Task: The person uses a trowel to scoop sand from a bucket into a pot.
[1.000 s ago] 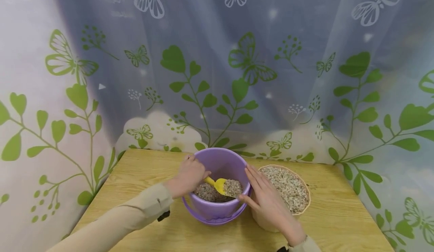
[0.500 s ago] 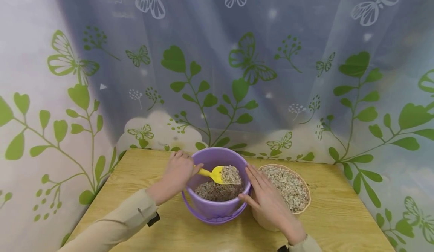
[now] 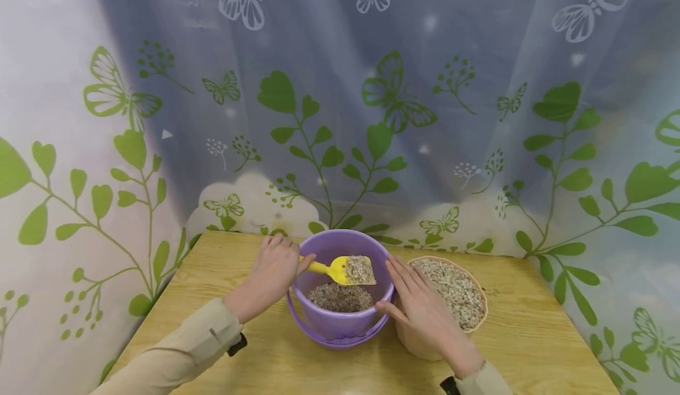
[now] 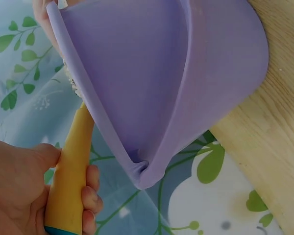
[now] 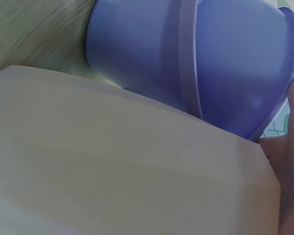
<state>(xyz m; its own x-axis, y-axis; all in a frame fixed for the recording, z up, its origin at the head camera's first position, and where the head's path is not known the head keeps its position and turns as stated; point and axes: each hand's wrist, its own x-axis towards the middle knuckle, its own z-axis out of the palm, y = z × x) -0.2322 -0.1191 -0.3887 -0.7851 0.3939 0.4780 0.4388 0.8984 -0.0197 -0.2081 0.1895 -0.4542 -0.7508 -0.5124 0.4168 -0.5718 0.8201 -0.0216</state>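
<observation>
My left hand (image 3: 273,268) grips the yellow handle of a toy shovel (image 3: 319,268); in the left wrist view the thumb and fingers wrap around that handle (image 4: 71,171). The shovel's scoop carries a small heap of pale grainy bits (image 3: 360,270) inside the purple bucket (image 3: 342,327), above the darker grainy material (image 3: 340,297) at its bottom. With its fingers stretched out, my right hand (image 3: 422,306) rests against the bucket's right rim. Beneath that hand stands a cream tub (image 3: 417,342) with a scalloped rim, filled with similar pale grains.
Both containers stand side by side on a wooden table (image 3: 531,324). The bucket's purple carrying handle (image 3: 297,321) hangs down at its front. A curtain (image 3: 457,165) printed with leaves and butterflies closes off the back and sides of the table.
My left hand has drawn back to the left, and the loaded shovel has risen from the material in the bucket to above it. The right hand has stayed at the rim.
</observation>
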